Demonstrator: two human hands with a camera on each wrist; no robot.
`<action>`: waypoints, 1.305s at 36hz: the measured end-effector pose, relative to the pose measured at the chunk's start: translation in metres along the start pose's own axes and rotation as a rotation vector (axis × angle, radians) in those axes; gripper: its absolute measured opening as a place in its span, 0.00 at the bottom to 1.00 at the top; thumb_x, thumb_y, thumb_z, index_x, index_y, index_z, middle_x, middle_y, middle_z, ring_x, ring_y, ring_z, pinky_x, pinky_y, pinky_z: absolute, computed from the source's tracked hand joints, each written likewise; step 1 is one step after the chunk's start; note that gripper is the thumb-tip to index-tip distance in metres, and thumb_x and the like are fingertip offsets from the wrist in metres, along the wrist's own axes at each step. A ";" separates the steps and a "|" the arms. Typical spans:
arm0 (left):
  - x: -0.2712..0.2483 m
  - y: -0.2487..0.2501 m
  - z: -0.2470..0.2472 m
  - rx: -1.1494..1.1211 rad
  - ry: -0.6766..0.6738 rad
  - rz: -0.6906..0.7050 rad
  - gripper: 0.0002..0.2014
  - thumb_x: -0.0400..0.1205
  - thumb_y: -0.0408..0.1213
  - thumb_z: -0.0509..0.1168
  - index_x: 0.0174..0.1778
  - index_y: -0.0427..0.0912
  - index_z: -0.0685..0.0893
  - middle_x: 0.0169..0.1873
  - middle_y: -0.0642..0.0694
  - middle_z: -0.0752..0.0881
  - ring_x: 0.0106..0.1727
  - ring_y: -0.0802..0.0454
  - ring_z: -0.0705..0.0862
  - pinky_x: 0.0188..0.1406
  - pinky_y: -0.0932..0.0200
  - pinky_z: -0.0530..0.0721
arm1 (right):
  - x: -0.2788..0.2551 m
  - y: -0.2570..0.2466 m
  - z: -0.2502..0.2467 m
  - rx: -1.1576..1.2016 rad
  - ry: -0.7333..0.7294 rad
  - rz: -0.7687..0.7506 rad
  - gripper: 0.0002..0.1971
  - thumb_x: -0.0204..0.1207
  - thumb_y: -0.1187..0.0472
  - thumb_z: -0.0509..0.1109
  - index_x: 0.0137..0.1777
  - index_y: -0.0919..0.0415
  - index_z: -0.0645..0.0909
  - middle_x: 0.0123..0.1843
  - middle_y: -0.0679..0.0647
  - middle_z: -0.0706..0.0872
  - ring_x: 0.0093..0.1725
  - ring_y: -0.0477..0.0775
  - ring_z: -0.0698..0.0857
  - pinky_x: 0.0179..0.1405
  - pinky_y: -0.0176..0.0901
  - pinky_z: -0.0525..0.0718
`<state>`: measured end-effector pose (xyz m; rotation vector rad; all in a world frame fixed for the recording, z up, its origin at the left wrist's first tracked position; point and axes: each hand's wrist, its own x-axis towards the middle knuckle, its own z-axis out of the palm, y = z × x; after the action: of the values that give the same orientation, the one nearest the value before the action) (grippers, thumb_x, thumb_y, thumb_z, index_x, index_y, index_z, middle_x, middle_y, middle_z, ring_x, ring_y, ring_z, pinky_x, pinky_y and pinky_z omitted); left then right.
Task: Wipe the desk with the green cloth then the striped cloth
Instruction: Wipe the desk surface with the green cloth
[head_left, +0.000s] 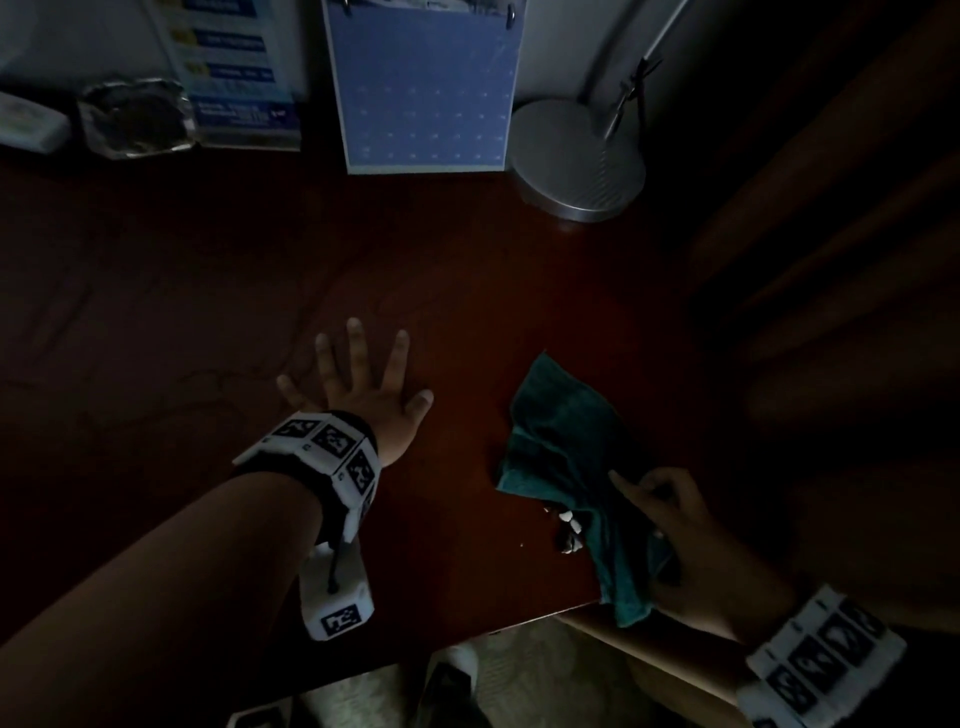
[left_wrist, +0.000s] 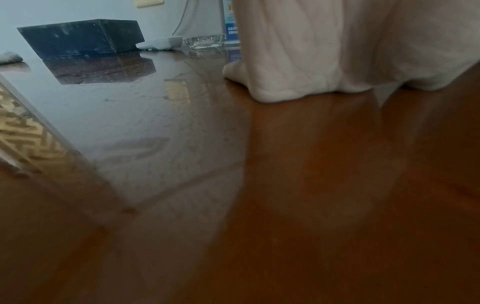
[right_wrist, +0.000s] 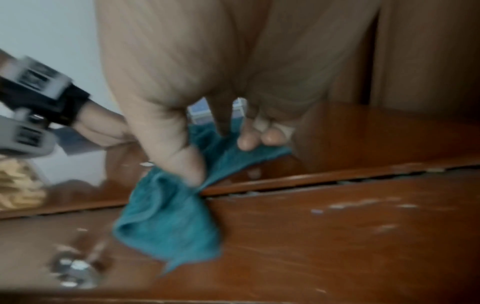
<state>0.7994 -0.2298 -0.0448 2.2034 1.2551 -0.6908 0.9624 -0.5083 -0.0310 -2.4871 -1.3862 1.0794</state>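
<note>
Dark reddish-brown wood, glossy enough to mirror the wall, makes up the desk (head_left: 467, 291), and in the wrist views it shows faint smears, so I judge the wiping is in its first stage at most.

At the far left, along the back edge, a small white device (head_left: 26, 122) lies beside a glass ashtray (head_left: 136, 118). Next to them stands a clear acrylic sign holder (head_left: 236, 73) with blue and yellow bands. Its print is too blurred to read in any view. A blue calendar-like card (head_left: 423, 88) on clips follows, with rows of pale marks that cannot be made out. To its right sits the round metal lamp base (head_left: 579, 158).

Nearer the person, the left hand (head_left: 361, 387) lies flat on the desk with fingers spread wide, holding nothing, probably as a brace. Black-and-white coded markers cover the wrist band (head_left: 324, 457), with no readable lettering.

On the right, near the front edge, the green cloth (head_left: 563, 447) lies crumpled on the wood, one corner hanging over the edge. The right hand (head_left: 675, 525) pinches its nearer part between thumb and curled fingers. Some small pale objects (head_left: 569, 530) lie just beside the cloth, too dim to identify.

A striped cloth cannot be picked out in any view, so the second pass looks wholly undone.
</note>
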 end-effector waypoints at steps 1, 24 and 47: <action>0.000 0.000 0.000 0.002 0.001 0.000 0.33 0.82 0.64 0.38 0.76 0.64 0.25 0.76 0.48 0.20 0.78 0.39 0.24 0.72 0.24 0.35 | 0.000 -0.004 0.002 0.000 0.009 -0.004 0.52 0.64 0.55 0.81 0.75 0.35 0.44 0.63 0.33 0.49 0.63 0.34 0.66 0.60 0.14 0.66; -0.001 -0.001 0.001 -0.003 0.009 0.001 0.33 0.83 0.64 0.38 0.76 0.64 0.25 0.76 0.48 0.20 0.78 0.40 0.23 0.71 0.24 0.34 | 0.009 -0.098 0.033 0.344 0.152 0.215 0.46 0.57 0.48 0.85 0.71 0.43 0.60 0.59 0.36 0.66 0.59 0.34 0.69 0.52 0.21 0.66; -0.003 0.001 -0.002 -0.001 -0.010 0.004 0.33 0.83 0.63 0.39 0.77 0.62 0.25 0.77 0.47 0.21 0.78 0.39 0.23 0.72 0.24 0.35 | 0.050 -0.087 0.023 -0.339 -0.033 -0.235 0.68 0.55 0.21 0.65 0.77 0.51 0.19 0.76 0.46 0.15 0.75 0.48 0.17 0.79 0.52 0.28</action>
<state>0.7996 -0.2310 -0.0405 2.1988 1.2448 -0.6990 0.9032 -0.4243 -0.0394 -2.4370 -1.9566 0.9055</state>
